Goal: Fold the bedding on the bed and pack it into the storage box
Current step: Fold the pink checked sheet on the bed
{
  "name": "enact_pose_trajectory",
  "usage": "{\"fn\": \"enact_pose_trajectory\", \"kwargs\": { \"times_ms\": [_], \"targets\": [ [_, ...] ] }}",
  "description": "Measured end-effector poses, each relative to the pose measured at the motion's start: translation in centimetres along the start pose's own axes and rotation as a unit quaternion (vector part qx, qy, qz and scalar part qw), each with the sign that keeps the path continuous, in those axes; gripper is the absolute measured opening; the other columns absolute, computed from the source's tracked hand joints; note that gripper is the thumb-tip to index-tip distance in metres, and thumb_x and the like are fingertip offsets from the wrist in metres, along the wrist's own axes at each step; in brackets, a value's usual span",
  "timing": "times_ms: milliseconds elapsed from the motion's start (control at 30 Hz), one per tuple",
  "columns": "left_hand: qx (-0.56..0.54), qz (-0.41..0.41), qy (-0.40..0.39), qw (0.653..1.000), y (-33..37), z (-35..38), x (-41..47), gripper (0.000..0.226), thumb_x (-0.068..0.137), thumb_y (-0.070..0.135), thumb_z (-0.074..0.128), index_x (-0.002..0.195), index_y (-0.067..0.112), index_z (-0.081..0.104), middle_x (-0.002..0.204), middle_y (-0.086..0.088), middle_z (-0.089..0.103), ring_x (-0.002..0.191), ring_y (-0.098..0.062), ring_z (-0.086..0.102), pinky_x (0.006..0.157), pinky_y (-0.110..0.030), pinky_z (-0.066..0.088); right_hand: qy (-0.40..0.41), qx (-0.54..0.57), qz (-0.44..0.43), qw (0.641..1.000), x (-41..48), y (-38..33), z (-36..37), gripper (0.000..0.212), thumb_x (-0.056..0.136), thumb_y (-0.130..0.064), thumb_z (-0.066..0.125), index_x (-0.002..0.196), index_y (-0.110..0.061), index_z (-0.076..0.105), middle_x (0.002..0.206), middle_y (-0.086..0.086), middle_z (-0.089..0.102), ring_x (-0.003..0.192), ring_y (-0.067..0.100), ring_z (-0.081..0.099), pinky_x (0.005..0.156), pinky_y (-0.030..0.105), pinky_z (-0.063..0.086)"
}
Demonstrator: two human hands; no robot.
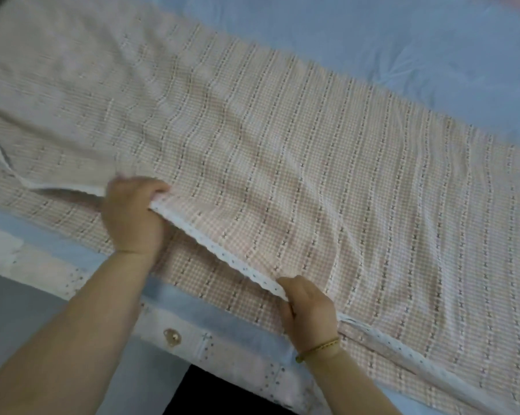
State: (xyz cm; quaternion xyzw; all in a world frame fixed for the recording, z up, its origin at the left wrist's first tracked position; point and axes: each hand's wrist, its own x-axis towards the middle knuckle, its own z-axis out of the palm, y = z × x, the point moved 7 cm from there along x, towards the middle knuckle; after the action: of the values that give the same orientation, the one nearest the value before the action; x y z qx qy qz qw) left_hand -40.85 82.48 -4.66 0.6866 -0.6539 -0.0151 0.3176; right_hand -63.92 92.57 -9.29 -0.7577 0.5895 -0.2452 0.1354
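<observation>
A pink-and-white checked blanket (282, 139) with a white lace trim lies spread across the bed, doubled over so a lower layer shows along its near side. My left hand (131, 217) grips the upper layer's trimmed edge at centre left, fingers curled over it. My right hand (308, 313), a gold bracelet on its wrist, pinches the same edge further right. The stretch of trim between both hands is lifted off the lower layer. No storage box is in view.
A pale blue sheet (387, 43) covers the mattress beyond the blanket. Along the near bed edge hangs a blue-and-pink patterned skirt (192, 339). Grey floor (19, 310) lies at lower left, with a dark gap (216, 396) under the bed.
</observation>
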Motion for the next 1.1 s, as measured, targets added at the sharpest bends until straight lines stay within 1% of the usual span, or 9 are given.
{"fn": "enact_pose_trajectory", "kwargs": {
  "times_ms": [100,233,333,533,767,833,933,1000,1100],
  "targets": [
    [0.080,0.064,-0.040,0.994,-5.4,-1.3,-2.4,0.025,0.056,-0.011,0.054,0.072,-0.003,0.071,0.076,-0.026,0.069,0.069,-0.038,0.067,0.107,-0.011,0.013,-0.148,-0.059,0.011,0.987,-2.2,0.4,3.1,0.029,0.070,-0.029,0.040,0.075,-0.026,0.068,0.060,-0.010,0.057,0.048,0.008,0.055,0.037,0.013,0.039],
    [0.145,0.133,-0.161,0.967,-8.8,0.4,-6.5,0.040,0.066,0.008,0.034,0.071,-0.003,0.073,0.074,-0.023,0.070,0.064,-0.028,0.068,0.091,-0.037,0.038,-0.242,-0.058,0.051,0.967,-1.3,-0.8,4.6,0.030,0.072,-0.035,0.038,0.077,-0.026,0.066,0.072,-0.012,0.057,0.062,0.005,0.058,0.052,0.012,0.042],
    [0.142,0.093,-0.152,0.974,-9.6,0.7,-6.5,0.033,0.064,0.002,0.042,0.072,0.001,0.074,0.072,-0.018,0.071,0.073,-0.021,0.060,0.097,-0.034,0.037,-0.258,-0.048,0.005,0.965,-0.6,-1.6,5.2,0.028,0.077,-0.035,0.046,0.091,-0.017,0.063,0.088,-0.003,0.057,0.080,0.014,0.059,0.065,0.018,0.040],
    [0.176,0.060,-0.196,0.963,-11.4,0.1,-4.8,0.068,0.016,-0.020,0.079,0.082,-0.005,0.072,0.082,-0.022,0.070,0.069,-0.039,0.068,0.077,-0.061,0.043,-0.290,-0.075,-0.023,0.954,1.8,-4.5,7.3,0.050,0.025,-0.044,0.086,0.069,-0.029,0.066,0.066,-0.015,0.058,0.053,0.000,0.055,0.044,0.007,0.040],
    [0.167,0.081,-0.141,0.972,-16.4,-2.0,0.2,0.041,0.030,-0.008,0.083,0.068,0.002,0.072,0.073,-0.014,0.071,0.064,-0.028,0.069,0.105,-0.025,0.018,-0.216,-0.126,-0.059,0.966,8.2,-12.3,12.1,0.051,0.007,-0.021,0.086,0.053,-0.022,0.063,0.049,-0.008,0.052,0.038,0.006,0.049,0.033,0.013,0.032],
    [0.153,0.073,-0.159,0.973,-19.7,-2.3,2.5,0.044,0.024,-0.007,0.084,0.063,0.007,0.070,0.069,-0.009,0.069,0.063,-0.025,0.068,0.099,-0.025,0.023,-0.200,-0.126,-0.067,0.969,11.1,-16.1,15.7,0.051,0.008,-0.021,0.088,0.053,-0.020,0.064,0.050,-0.007,0.054,0.038,0.009,0.049,0.033,0.013,0.033],
    [0.133,0.136,-0.161,0.969,-21.4,-2.6,5.0,0.019,0.043,0.006,0.075,0.057,0.016,0.068,0.060,0.000,0.066,0.070,-0.017,0.057,0.090,-0.032,0.029,-0.187,-0.106,-0.066,0.974,15.2,-21.8,20.1,0.046,0.016,-0.026,0.090,0.052,-0.019,0.063,0.049,-0.005,0.054,0.039,0.010,0.050,0.035,0.012,0.031],
    [0.111,0.171,-0.141,0.969,-22.4,-3.1,6.9,0.012,0.061,0.019,0.057,0.055,0.020,0.068,0.057,0.004,0.064,0.065,-0.017,0.058,0.091,-0.034,0.029,-0.190,-0.091,-0.015,0.978,18.7,-24.1,21.4,0.035,0.048,-0.020,0.084,0.077,-0.012,0.066,0.072,0.002,0.063,0.061,0.016,0.061,0.046,0.018,0.037],
    [0.098,0.154,-0.098,0.978,-24.2,-4.9,9.7,0.021,0.065,0.021,0.049,0.055,0.019,0.068,0.055,0.003,0.064,0.054,-0.019,0.062,0.091,-0.036,0.028,-0.216,-0.016,0.059,0.974,21.4,-23.9,22.7,0.026,0.089,-0.009,0.045,0.113,-0.007,0.053,0.109,0.008,0.058,0.096,0.020,0.058,0.065,0.024,0.038]
  ]
}}
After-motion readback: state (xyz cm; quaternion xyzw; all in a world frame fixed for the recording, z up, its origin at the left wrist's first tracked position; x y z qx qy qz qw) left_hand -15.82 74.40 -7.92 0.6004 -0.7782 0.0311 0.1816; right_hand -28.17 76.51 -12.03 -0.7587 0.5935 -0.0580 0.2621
